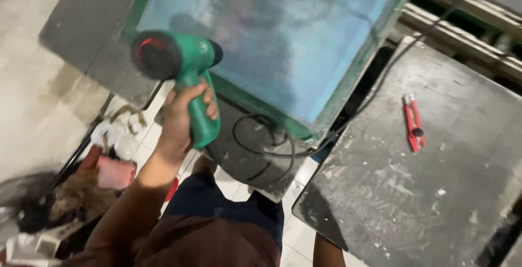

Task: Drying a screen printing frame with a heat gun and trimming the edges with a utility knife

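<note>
Left hand (182,116) wrapped around green heat gun (185,71) handle, nozzle toward blue-meshed green screen frame (283,33), red snips (413,121) on dark table (435,191)

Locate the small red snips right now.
In the head view, the small red snips lie on the dark scuffed metal table at right, apart from the blue-mesh green-framed screen and the green heat gun in the left hand.

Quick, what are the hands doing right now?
Left hand: closed around the handle of the green heat gun, which points at the blue screen frame.
Right hand: out of view; only part of that arm shows at the bottom edge.
</note>
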